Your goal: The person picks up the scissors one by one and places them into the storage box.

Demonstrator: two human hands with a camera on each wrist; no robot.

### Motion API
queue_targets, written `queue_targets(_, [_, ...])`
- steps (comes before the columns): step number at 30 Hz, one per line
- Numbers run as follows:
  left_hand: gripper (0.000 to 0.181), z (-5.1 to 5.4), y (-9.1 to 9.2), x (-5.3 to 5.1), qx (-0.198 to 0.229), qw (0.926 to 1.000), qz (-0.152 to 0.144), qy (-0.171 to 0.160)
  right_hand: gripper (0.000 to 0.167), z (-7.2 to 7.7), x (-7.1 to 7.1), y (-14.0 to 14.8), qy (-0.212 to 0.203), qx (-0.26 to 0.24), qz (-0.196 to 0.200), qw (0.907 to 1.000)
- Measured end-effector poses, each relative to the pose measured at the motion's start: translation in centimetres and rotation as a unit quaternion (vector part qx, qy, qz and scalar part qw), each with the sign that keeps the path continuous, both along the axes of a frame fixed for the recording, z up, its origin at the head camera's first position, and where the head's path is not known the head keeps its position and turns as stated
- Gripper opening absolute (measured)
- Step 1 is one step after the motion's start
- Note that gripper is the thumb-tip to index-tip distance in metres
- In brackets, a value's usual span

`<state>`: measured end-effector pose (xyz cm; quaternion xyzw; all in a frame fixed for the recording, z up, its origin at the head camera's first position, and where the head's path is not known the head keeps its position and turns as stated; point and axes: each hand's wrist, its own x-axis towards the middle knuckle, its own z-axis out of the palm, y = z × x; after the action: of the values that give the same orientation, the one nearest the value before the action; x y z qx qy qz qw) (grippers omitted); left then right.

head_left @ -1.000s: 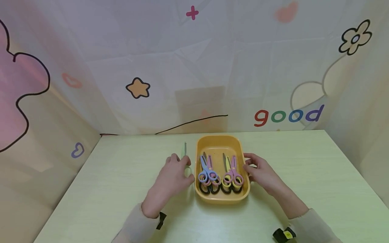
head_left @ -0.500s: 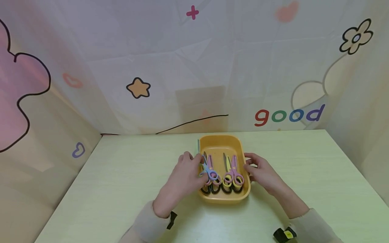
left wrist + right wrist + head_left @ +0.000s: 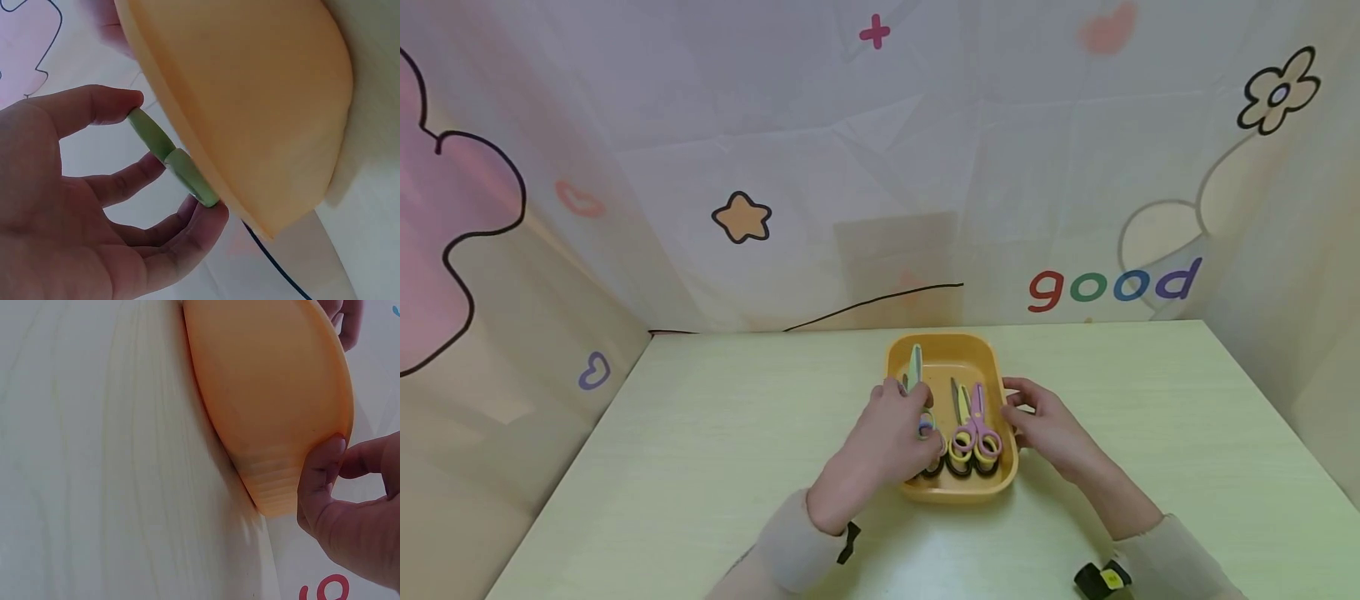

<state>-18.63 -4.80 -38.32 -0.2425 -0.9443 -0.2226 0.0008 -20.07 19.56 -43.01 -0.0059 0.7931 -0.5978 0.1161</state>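
Observation:
My left hand [image 3: 887, 433] holds a pair of pale green scissors [image 3: 915, 364] over the left part of the yellow tray [image 3: 946, 354], blades pointing away from me. In the left wrist view its thumb and fingers pinch the green handles [image 3: 190, 178] just above the tray's rim. My right hand [image 3: 1048, 429] grips the tray's right rim between thumb and fingers. Inside the tray at right, pink-purple scissors [image 3: 977, 423] lie over yellow scissors [image 3: 964, 402] and a black-handled pair [image 3: 958, 473]. The left pile of scissors is mostly hidden by my left hand.
The tray stands on a pale green tabletop [image 3: 715, 433], near the back edge. A printed curtain [image 3: 790, 150] hangs behind and along both sides.
My left hand has moved right with the green scissors, from beside the tray to over its left part, covering the blue scissors' pile. The right hand keeps its place on the rim.

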Motion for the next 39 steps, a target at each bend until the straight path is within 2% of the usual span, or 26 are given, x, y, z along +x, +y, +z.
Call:
queue_targets(4, [0.028, -0.6, 0.7, -0.2, -0.020, 0.9996, -0.009, 0.019, 0.051, 0.1, 0.0, 0.0, 0.000, -0.002, 0.000, 1.0000])
queue_targets(9, [0.027, -1.4, 1.5, -0.3, -0.072, 0.9960, -0.014, 0.052, 0.051, 0.2, 0.0, 0.0, 0.001, -0.004, 0.002, 1.0000])
queue_targets(14, [0.031, -1.5, 2.0, -0.2, -0.124, 0.9907, -0.001, 0.055, 0.051, 0.2, -0.1, 0.0, -0.001, -0.004, 0.001, 1.0000])
queue_targets(17, [0.028, -1.5, 2.3, -0.1, -0.159, 0.9855, 0.006, 0.060, 0.051, 0.1, 0.0, -0.1, -0.002, -0.004, 0.001, 1.0000])
queue_targets(23, [0.029, -1.8, 2.6, 0.1, -0.226, 0.9687, 0.018, 0.102, 0.052, 0.0, 0.0, -0.1, -0.001, -0.001, 0.001, 1.0000])
queue_targets(30, [0.034, -1.8, 2.5, 0.3, -0.226, 0.9667, 0.021, 0.119, 0.052, 0.0, 0.0, 0.0, -0.001, 0.002, -0.001, 1.0000])
queue_targets(39, [0.033, -1.8, 1.8, 0.3, -0.188, 0.9739, 0.004, 0.126, 0.051, 0.0, 0.0, 0.0, -0.003, 0.001, 0.000, 1.0000])
